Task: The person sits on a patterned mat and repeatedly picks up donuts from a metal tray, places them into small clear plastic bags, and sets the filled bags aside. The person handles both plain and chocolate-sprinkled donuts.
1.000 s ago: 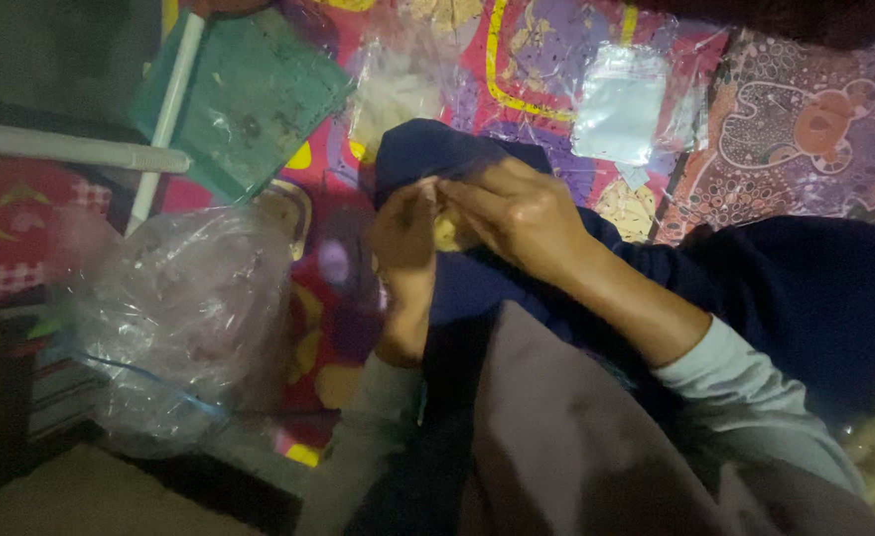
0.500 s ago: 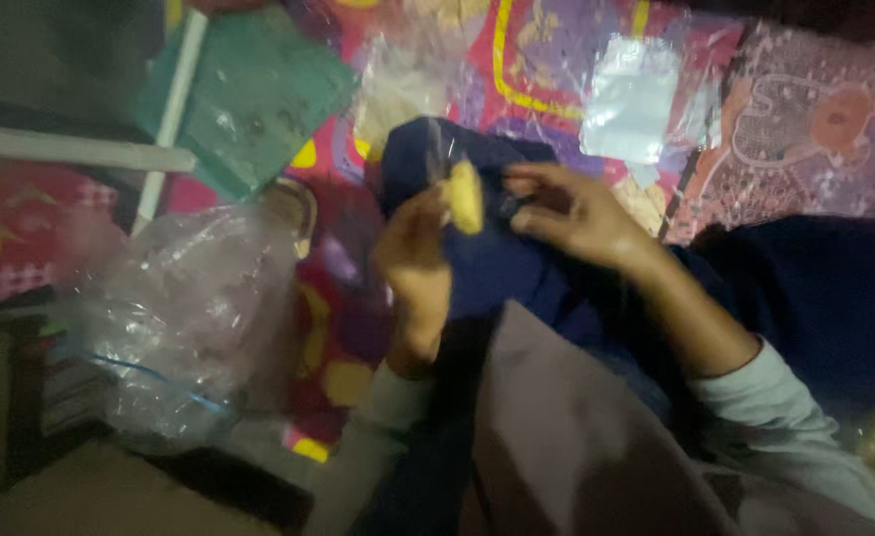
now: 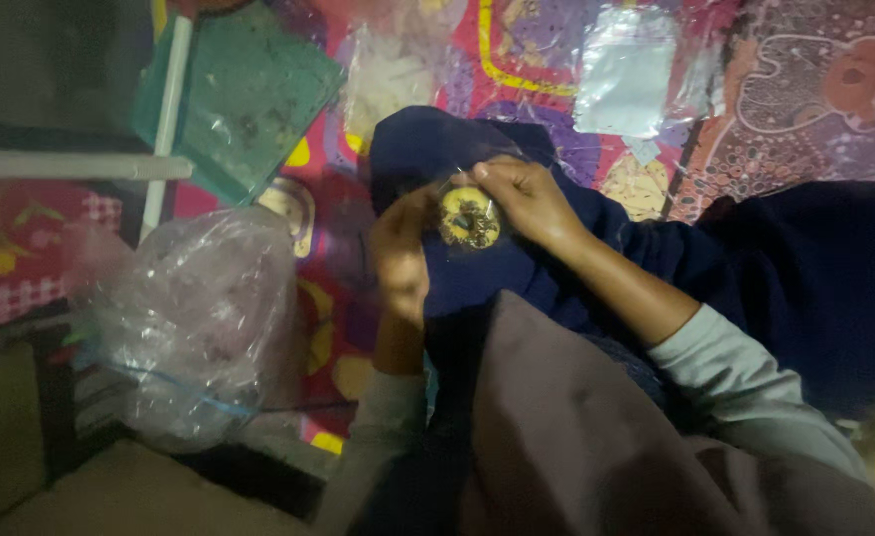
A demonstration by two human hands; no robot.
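Observation:
A small clear plastic pouch with a round yellow ring-shaped thing inside is held up over my lap. My left hand grips its left edge and my right hand pinches its top right corner. Both hands hover above dark blue cloth draped over my knee. My grey-brown garment fills the lower middle of the view.
A large crumpled clear plastic bag lies at left. A green flat case and a white bar lie at upper left. Empty clear pouches rest on the colourful patterned mat. Another small clear bag lies near the top centre.
The hands were pressed together a second ago; now they have drawn slightly apart, and the pouch has turned flat-on, showing the yellow ring clearly.

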